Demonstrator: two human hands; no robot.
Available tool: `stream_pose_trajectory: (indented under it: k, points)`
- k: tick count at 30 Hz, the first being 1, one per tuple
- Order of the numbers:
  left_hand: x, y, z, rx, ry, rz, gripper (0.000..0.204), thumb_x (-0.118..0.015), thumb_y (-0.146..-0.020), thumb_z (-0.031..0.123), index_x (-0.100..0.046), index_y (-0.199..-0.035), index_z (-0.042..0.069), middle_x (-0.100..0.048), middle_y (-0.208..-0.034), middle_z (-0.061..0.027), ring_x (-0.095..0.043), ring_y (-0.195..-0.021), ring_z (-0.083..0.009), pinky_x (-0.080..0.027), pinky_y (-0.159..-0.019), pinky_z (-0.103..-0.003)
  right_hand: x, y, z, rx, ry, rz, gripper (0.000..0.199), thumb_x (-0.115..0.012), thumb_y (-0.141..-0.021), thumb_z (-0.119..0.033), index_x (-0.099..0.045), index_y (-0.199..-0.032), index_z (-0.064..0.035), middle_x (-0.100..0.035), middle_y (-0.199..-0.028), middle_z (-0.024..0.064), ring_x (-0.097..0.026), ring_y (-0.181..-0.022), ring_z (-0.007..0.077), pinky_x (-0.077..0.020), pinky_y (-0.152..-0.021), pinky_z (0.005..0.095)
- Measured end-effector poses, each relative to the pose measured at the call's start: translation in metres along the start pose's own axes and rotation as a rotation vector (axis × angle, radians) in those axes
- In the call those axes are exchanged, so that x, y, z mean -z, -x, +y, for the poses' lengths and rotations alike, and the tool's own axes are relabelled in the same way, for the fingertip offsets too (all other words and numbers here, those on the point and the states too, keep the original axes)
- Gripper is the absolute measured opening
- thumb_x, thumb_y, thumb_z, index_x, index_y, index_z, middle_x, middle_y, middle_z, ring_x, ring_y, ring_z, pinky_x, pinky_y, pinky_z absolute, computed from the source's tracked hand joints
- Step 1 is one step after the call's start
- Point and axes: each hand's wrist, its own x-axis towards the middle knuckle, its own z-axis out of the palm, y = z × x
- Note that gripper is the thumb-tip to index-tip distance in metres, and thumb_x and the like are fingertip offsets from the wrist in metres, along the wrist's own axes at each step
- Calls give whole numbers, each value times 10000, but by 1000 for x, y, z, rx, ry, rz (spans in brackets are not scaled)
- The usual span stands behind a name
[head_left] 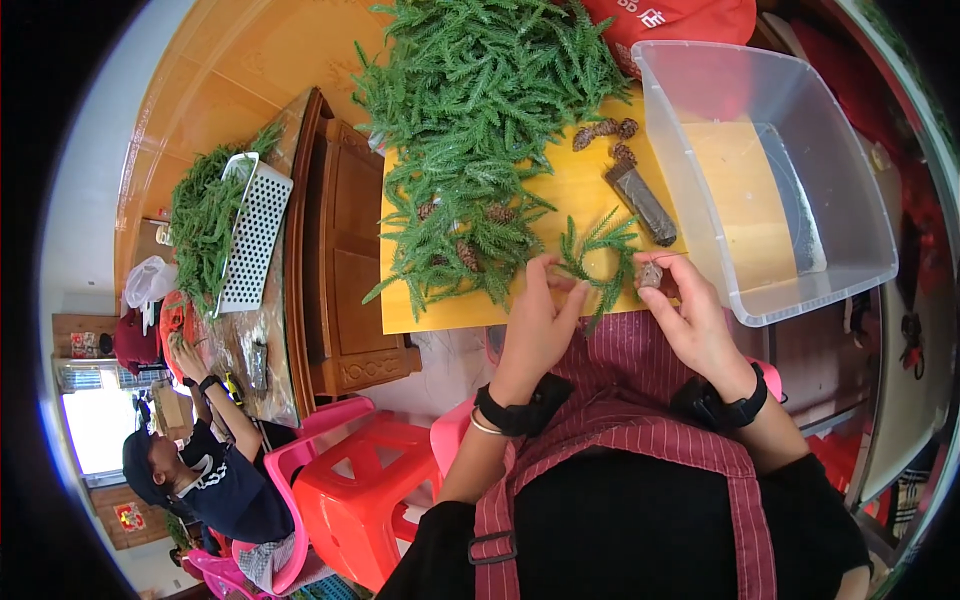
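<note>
A small ring of green artificial pine sprigs (600,243) sits near the front edge of the yellow board, between my hands. My left hand (545,318) pinches its left side with thumb and fingers. My right hand (690,303) grips a small brown pine cone (650,275) beside the ring's right side. A thin dark wire seems to stick out past the cone. Behind my right hand lies a dark, narrow bundle (643,205), possibly wires. Several loose pine cones (603,130) rest behind that bundle.
A large heap of green sprigs (480,110) covers the left of the yellow board (400,318), with several cones among it. At right stands a clear plastic bin (735,280), a red bag (680,25) behind it. A co-worker (220,480) sits at another table, far left, near a red stool (360,480).
</note>
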Motion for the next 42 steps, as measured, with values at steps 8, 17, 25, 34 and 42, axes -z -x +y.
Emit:
stream_pose_trajectory:
  k: [8, 17, 25, 34, 42]
  points:
    - [-16, -16, -8, 0, 67, 80, 610, -637, -793, 132, -272, -1254, -34, -579, -807, -124, -586, -564, -134, -457, -478, -231, -7, 3, 18, 66, 97, 62, 294, -491, -850, -25, -452, -1138, 11, -534, -1040, 99, -532, -938, 172, -419, -846, 278]
    - [-22, -28, -29, -28, -122, 54, 475, -625, -781, 103, -379, -1166, -29, -577, -757, -85, -577, -528, -121, -438, -451, -226, -2, 6, -4, 58, 126, -15, 253, -494, -837, -23, -493, -1089, 4, -512, -1012, 103, -524, -963, 192, -420, -837, 276]
    - [12, -7, 12, 72, 579, -20, 321, -523, -820, 9, -418, -1123, 6, -501, -864, -49, -566, -587, -100, -424, -457, -185, 7, 10, -41, 104, -213, -10, 299, -476, -830, 18, -442, -1127, 24, -479, -1045, 84, -524, -925, 145, -418, -839, 277]
    - [48, 10, 31, -35, 843, -119, 312, -488, -831, -2, -429, -1135, 37, -487, -860, -15, -527, -676, -81, -429, -514, -198, 7, 1, -124, 402, -229, 34, 328, -460, -827, 12, -422, -1152, 22, -493, -1024, 89, -518, -877, 142, -418, -806, 269]
    - [59, 0, 45, -126, 1202, -373, 376, -498, -817, -3, -409, -1179, 48, -515, -1150, -86, -529, -775, -111, -452, -570, -211, 3, -31, -153, 515, -305, 122, 327, -504, -824, -42, -451, -1142, 13, -515, -995, 68, -509, -864, 122, -406, -787, 244]
